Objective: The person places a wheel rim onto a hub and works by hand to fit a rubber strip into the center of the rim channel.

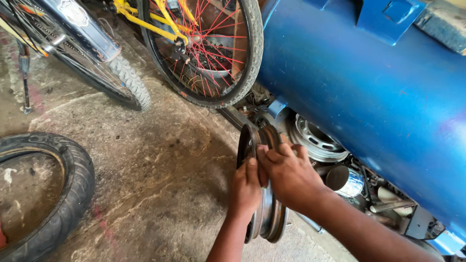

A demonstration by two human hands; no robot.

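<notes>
We see both hands on the upright metal rim [264, 213], left hand [245, 189] and right hand [289, 174], each grip seemingly clamped on its edge; a loose tyre [73, 194] lies at nine o'clock.

Tank [369, 92]: deep blue, faint purple sheen
Bicycle frame [145, 22]: yellow
Spokes [213, 34]: red
Loose tyre [73, 194]: black, ribbed tread
Wheel rim [272, 218]: rusty brown, dull grey
Floor [160, 160]: stained grey-brown

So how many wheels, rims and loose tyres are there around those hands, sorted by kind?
Bicycle wheels with tyres: 2, one red-spoked, one knobbly
Loose black tyre on the floor: 1
Bare metal rims: 2, one gripped by the left hand and right hand; one silver
Total: 5
</notes>
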